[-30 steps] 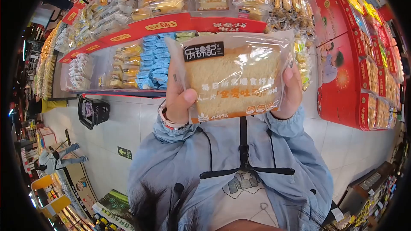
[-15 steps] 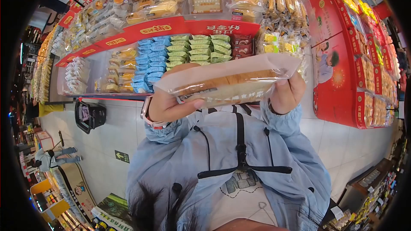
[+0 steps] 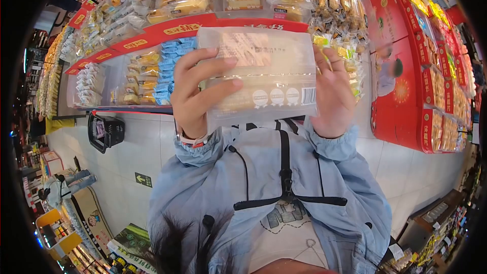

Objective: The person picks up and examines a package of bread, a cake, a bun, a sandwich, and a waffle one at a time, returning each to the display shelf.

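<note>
My left hand [image 3: 203, 89] grips a clear plastic packet of bread [image 3: 264, 78] at its left side, with several fingers spread across the face. That face bears a seam, a printed patch, round white emblems and a barcode. Beside the packet's right edge is my right hand [image 3: 335, 89], slightly blurred, with its fingers raised and apart. Whether that hand still touches the edge is hard to make out. Behind the packet, a shelf bin holds blue packets [image 3: 172, 66] and yellow-orange packets [image 3: 144, 78].
A red-edged display [image 3: 177, 29] rises in front with bagged breads. To the right stands a red promotional stand [image 3: 401, 101] with packaged goods. A black shopping basket [image 3: 106, 132] sits on the tiled floor [image 3: 137, 157] at left. Another person [image 3: 66, 185] is farther left.
The bread packet has turned from edge-on to upright, its back face now showing. My left fingers have moved onto that face. My right hand has loosened from the right end.
</note>
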`<state>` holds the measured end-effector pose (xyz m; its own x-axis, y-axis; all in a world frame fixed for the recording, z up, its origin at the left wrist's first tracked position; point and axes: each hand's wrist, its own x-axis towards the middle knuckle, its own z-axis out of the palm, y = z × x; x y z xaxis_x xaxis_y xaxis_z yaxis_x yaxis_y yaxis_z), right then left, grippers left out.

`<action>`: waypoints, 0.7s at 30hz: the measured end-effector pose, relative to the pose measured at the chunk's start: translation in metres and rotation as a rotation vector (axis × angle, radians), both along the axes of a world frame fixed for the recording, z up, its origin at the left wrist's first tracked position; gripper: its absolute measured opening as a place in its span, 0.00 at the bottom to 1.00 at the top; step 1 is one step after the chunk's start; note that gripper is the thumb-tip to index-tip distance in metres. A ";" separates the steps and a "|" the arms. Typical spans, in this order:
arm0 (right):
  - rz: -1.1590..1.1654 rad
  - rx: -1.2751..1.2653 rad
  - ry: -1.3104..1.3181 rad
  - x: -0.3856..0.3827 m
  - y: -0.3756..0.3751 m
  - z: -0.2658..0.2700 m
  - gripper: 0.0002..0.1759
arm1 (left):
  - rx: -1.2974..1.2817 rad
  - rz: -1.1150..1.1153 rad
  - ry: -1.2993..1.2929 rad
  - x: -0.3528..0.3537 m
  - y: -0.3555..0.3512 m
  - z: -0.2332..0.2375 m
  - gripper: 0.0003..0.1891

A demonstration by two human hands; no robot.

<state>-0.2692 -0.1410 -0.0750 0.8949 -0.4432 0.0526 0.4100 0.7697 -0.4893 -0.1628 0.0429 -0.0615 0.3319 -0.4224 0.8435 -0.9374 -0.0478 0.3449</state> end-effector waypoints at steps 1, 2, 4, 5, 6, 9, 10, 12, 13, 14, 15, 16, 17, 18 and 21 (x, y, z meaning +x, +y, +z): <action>0.013 -0.043 0.084 0.000 0.002 0.002 0.31 | 0.001 -0.002 -0.006 0.000 0.000 -0.001 0.13; 0.026 -0.087 0.166 0.000 0.004 0.006 0.31 | 0.002 -0.003 -0.014 0.001 -0.001 -0.002 0.13; 0.092 -0.190 0.231 0.001 0.002 0.008 0.32 | -0.025 -0.041 -0.001 -0.002 -0.002 -0.001 0.11; 0.145 -0.248 0.217 0.001 -0.001 0.006 0.33 | -0.040 -0.059 0.006 -0.003 -0.004 -0.001 0.10; 0.198 -0.307 0.203 0.000 -0.003 0.006 0.33 | -0.081 -0.055 -0.023 -0.002 -0.006 -0.005 0.11; 0.079 -0.336 0.270 -0.006 0.000 0.019 0.35 | -0.252 -0.057 0.108 0.001 -0.011 -0.020 0.17; 0.064 -0.298 0.230 -0.006 0.000 0.019 0.34 | -0.337 -0.069 0.299 -0.001 -0.013 -0.023 0.20; 0.032 -0.223 0.148 -0.007 -0.003 0.017 0.31 | -0.461 -0.293 0.799 -0.003 -0.012 -0.019 0.25; 0.022 -0.235 0.147 -0.007 -0.003 0.016 0.31 | -0.492 -0.509 1.106 -0.004 -0.011 -0.010 0.28; 0.012 -0.247 0.145 -0.008 -0.004 0.015 0.31 | -0.514 -0.731 1.410 -0.006 -0.010 -0.005 0.31; 0.002 -0.260 0.144 -0.008 -0.004 0.015 0.31 | -0.477 -0.730 1.400 -0.010 -0.010 -0.007 0.31; -0.017 -0.263 0.148 -0.008 -0.004 0.015 0.30 | -0.439 -0.731 1.389 -0.014 -0.012 -0.010 0.31; -0.038 -0.265 0.153 -0.008 -0.002 0.014 0.30 | -0.384 -0.711 1.390 -0.017 -0.013 -0.009 0.32; -0.058 -0.265 0.162 -0.009 0.000 0.014 0.29 | -0.328 -0.692 1.390 -0.020 -0.014 -0.009 0.32; -0.029 -0.251 0.201 -0.011 -0.002 0.014 0.28 | -0.187 -0.615 1.405 -0.025 -0.013 -0.001 0.34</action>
